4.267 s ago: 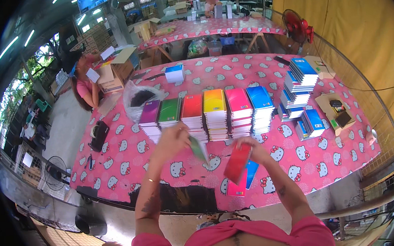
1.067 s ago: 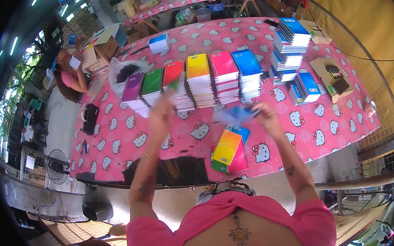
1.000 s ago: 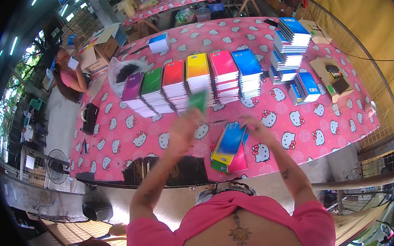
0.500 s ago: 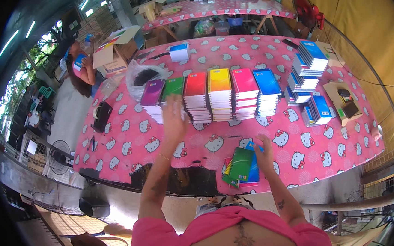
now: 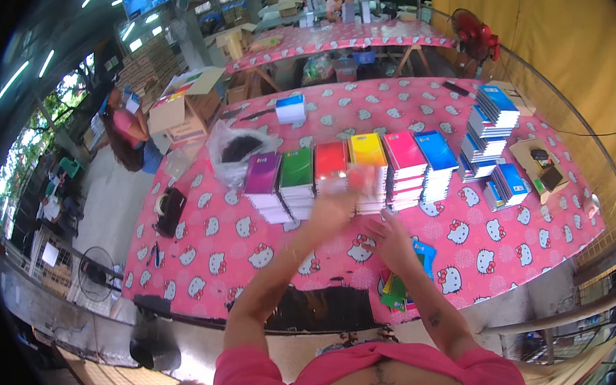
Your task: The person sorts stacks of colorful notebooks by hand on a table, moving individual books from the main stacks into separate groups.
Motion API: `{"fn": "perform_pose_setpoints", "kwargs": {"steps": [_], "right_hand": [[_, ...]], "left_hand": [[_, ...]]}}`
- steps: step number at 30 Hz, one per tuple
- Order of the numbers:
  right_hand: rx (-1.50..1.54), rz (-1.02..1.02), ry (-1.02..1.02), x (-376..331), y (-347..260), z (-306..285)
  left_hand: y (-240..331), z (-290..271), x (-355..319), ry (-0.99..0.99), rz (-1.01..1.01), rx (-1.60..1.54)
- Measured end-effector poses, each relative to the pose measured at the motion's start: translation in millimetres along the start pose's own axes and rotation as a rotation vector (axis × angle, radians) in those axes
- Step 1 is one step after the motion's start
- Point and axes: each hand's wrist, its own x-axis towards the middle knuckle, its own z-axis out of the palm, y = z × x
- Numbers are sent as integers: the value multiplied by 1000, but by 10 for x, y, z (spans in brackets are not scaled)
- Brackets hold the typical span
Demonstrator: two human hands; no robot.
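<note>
Six stacks of notebooks stand in a row on the pink patterned table [image 5: 204, 251]: purple [image 5: 263, 174], green [image 5: 297, 168], red [image 5: 331, 158], yellow [image 5: 368, 151], pink [image 5: 402, 149] and blue [image 5: 435, 148]. My left hand [image 5: 331, 211] is blurred in front of the red and yellow stacks and grips a blurred red notebook [image 5: 361, 181]. My right hand [image 5: 391, 238] hovers with fingers apart, holding nothing, just above a small mixed pile of notebooks [image 5: 402, 286] near the front edge.
More blue notebook stacks [image 5: 493, 109] and an open cardboard box [image 5: 537, 163] sit at the right. A plastic bag [image 5: 236, 151], a black tape dispenser [image 5: 170, 207] and a small white stack [image 5: 290, 108] lie at the left and back. A person [image 5: 126, 131] stands beyond the table's left end.
My left hand has left the green stack and come right and toward me with a red notebook. My right hand has lifted off the mixed pile.
</note>
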Motion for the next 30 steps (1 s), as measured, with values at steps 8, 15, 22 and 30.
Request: {"fn": "perform_pose_setpoints", "kwargs": {"steps": [8, 15, 22, 30], "right_hand": [[-238, -152, 469, -648, -17, -813], [-1467, -74, 713, -764, 541, -1370], [-932, -112, 616, -931, 646, -1635], [-185, 85, 551, -1177, 464, -1306]], "left_hand": [[-451, -965, -743, 335, -289, 115], [-493, -1081, -785, 377, -484, 267], [773, -869, -159, -151, -395, -576], [1600, 956, -100, -193, -322, -477]]}}
